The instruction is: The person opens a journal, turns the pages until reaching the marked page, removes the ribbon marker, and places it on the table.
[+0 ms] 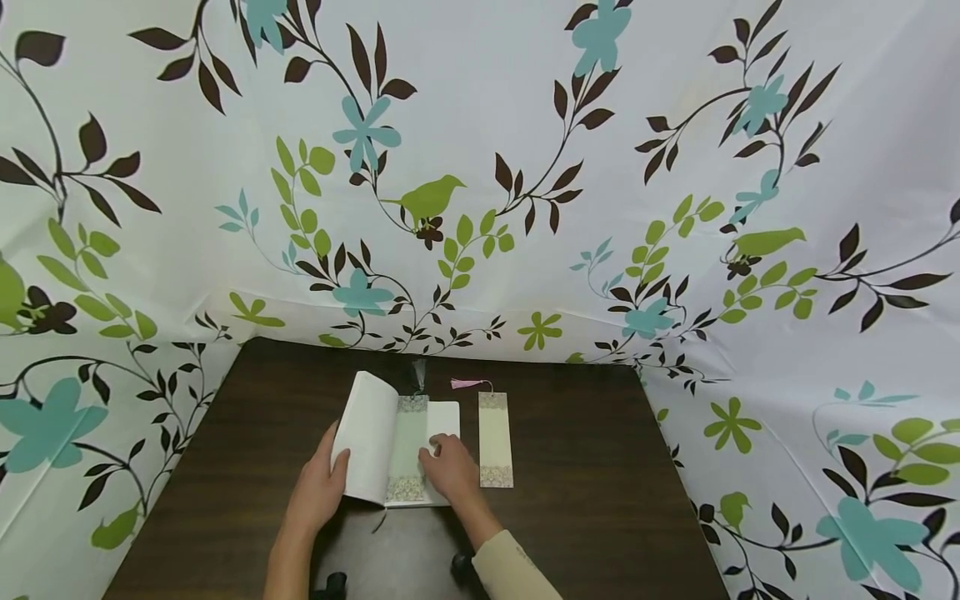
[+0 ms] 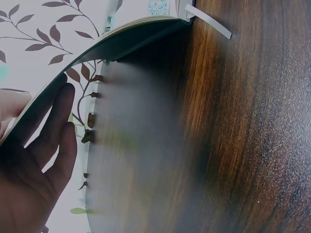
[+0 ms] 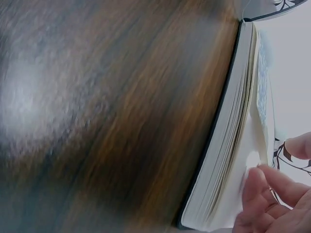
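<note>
An open notebook [image 1: 444,417] with blank white pages and a dark cover lies on the table. My left hand [image 1: 318,483] holds its raised left side, the thumb over the page and the fingers behind the dark cover [image 2: 141,41]. A pale green bookmark [image 1: 408,437] with patterned ends and a grey tassel lies on the right page, along the fold. At that bookmark's right edge is my right hand [image 1: 453,467], its bent fingers [image 3: 255,187] resting on the page and the thumb apart from them. A cream bookmark [image 1: 495,437] with a pink tassel lies to the right.
The dark wooden table [image 1: 585,467] reaches back to a wall of white cloth [image 1: 480,275] printed with leaves, flowers and birds. A ribbon marker [image 2: 211,22] hangs from the notebook's near end. A pale grey patch shows at the table's front.
</note>
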A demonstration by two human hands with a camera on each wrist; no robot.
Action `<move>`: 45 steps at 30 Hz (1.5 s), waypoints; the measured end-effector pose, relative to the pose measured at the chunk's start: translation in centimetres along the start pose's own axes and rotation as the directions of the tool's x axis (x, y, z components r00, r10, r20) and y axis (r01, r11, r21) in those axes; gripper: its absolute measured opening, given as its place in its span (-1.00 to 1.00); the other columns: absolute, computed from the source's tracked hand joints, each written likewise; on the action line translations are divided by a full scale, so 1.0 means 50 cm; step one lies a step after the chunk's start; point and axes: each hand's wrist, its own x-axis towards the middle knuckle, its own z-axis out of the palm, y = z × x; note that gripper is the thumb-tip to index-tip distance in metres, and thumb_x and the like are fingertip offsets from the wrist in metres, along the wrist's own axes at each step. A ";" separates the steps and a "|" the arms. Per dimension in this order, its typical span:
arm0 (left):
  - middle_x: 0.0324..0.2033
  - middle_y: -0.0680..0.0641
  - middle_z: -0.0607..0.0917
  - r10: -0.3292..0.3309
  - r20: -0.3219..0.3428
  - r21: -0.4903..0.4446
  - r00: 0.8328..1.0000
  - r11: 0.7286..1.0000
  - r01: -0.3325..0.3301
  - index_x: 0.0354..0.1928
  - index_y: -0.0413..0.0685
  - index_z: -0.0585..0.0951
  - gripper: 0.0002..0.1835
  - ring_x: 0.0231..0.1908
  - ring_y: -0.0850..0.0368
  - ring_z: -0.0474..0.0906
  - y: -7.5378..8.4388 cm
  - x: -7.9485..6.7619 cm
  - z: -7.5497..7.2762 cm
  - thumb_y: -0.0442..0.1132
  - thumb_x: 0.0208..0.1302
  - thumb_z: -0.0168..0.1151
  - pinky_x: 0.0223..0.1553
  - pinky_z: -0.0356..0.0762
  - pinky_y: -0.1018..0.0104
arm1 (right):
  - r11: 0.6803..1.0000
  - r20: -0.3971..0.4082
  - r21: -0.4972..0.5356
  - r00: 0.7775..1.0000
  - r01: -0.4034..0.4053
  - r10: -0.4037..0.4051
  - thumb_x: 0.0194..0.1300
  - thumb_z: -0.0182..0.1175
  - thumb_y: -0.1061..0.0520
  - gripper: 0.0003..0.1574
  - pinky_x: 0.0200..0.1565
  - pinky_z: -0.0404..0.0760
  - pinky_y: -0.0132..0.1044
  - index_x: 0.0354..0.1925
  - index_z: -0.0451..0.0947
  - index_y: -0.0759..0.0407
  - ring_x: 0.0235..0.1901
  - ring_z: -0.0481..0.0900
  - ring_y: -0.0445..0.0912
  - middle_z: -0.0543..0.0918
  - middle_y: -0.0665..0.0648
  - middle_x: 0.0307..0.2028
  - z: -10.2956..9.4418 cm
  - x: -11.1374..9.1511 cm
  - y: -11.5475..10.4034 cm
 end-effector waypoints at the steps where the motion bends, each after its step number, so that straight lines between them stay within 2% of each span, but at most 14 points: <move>1: 0.60 -0.46 0.26 -0.006 0.004 -0.001 1.000 1.000 0.006 0.73 -0.24 -0.05 -0.30 0.52 -0.44 0.35 -0.001 -0.001 0.000 -0.18 0.77 -0.10 0.49 0.30 -0.39 | 1.000 0.008 0.013 1.000 -0.009 0.009 0.47 0.27 -0.12 -0.57 -0.32 0.51 -0.14 0.11 0.76 0.08 -0.33 0.57 -0.19 0.67 -0.06 -0.26 0.001 -0.002 -0.001; 6: 0.63 -0.44 0.21 -0.012 0.017 -0.008 1.000 1.000 0.012 0.74 -0.24 -0.07 -0.30 0.57 -0.42 0.26 -0.004 -0.005 0.002 -0.18 0.77 -0.11 0.53 0.23 -0.37 | 0.990 0.031 0.131 0.998 -0.051 0.047 0.49 0.30 -0.08 -0.74 -0.25 0.56 -0.14 -0.03 0.76 0.01 -0.28 0.64 -0.19 0.74 -0.09 -0.24 0.004 -0.009 0.000; 12: 0.63 -0.44 0.20 -0.001 0.010 -0.017 1.000 1.000 0.001 0.73 -0.27 -0.05 -0.30 0.56 -0.42 0.28 -0.006 -0.009 0.007 -0.18 0.77 -0.11 0.52 0.24 -0.38 | 0.951 0.045 0.300 0.997 -0.073 0.063 0.46 0.31 0.05 -0.84 -0.36 0.49 -0.25 -0.23 0.75 0.08 -0.42 0.53 -0.21 0.70 -0.04 -0.38 0.016 -0.008 0.010; 17: 0.63 -0.44 0.21 -0.007 0.017 -0.017 1.000 1.000 0.007 0.73 -0.27 -0.05 -0.30 0.54 -0.42 0.32 -0.011 -0.010 0.012 -0.18 0.77 -0.10 0.51 0.27 -0.37 | 0.926 0.045 0.373 0.998 -0.067 0.054 0.44 0.30 0.13 -0.84 -0.35 0.53 -0.28 -0.26 0.75 0.17 -0.42 0.54 -0.22 0.74 0.00 -0.41 0.025 -0.004 0.017; 21: 0.62 -0.43 0.24 -0.007 0.018 -0.010 1.000 1.000 0.007 0.73 -0.26 -0.04 -0.31 0.51 -0.40 0.37 -0.016 -0.013 0.018 -0.19 0.77 -0.10 0.48 0.32 -0.36 | 0.923 0.028 0.379 0.998 -0.057 0.050 0.44 0.30 0.15 -0.85 -0.37 0.53 -0.30 -0.25 0.76 0.18 -0.44 0.54 -0.23 0.74 0.01 -0.41 0.017 -0.007 0.023; 27: 0.56 -0.43 0.36 0.046 0.019 -0.030 0.999 0.999 -0.046 0.72 -0.23 -0.01 -0.33 0.39 -0.39 0.52 -0.018 -0.015 0.019 -0.19 0.77 -0.10 0.33 0.48 -0.32 | 0.909 -0.033 0.416 0.998 -0.027 0.045 0.53 0.27 0.12 -0.80 -0.37 0.56 -0.25 -0.13 0.76 0.21 -0.48 0.55 -0.16 0.74 0.10 -0.35 -0.035 0.005 0.049; 33: 0.51 -0.44 0.43 0.052 0.011 -0.035 0.999 0.998 -0.051 0.72 -0.20 0.02 -0.35 0.29 -0.35 0.61 -0.017 -0.015 0.014 -0.19 0.77 -0.11 0.24 0.55 -0.28 | 0.915 -0.074 0.402 0.995 -0.029 0.064 0.58 0.20 0.10 -0.69 -0.33 0.56 -0.19 0.04 0.73 0.28 -0.41 0.56 -0.10 0.74 0.21 -0.18 -0.122 0.018 0.095; 39: 0.54 -0.43 0.39 0.042 0.016 -0.043 0.999 0.998 -0.041 0.73 -0.18 -0.02 -0.34 0.34 -0.38 0.56 -0.014 -0.011 0.010 -0.17 0.78 -0.13 0.29 0.50 -0.33 | 0.933 -0.102 0.350 0.987 -0.080 0.123 0.61 0.15 0.09 -0.64 -0.30 0.55 -0.19 0.14 0.69 0.28 -0.34 0.58 -0.07 0.74 0.24 -0.09 -0.197 0.031 0.169; 45: 0.55 -0.44 0.36 0.055 0.002 -0.035 0.999 0.998 -0.054 0.73 -0.19 -0.04 -0.33 0.36 -0.40 0.54 -0.008 -0.001 0.003 -0.15 0.79 -0.15 0.33 0.47 -0.36 | 0.934 -0.176 0.319 0.958 -0.162 0.226 0.58 0.14 0.10 -0.64 -0.30 0.55 -0.17 0.11 0.70 0.29 -0.29 0.64 0.01 0.75 0.29 -0.08 -0.248 0.044 0.238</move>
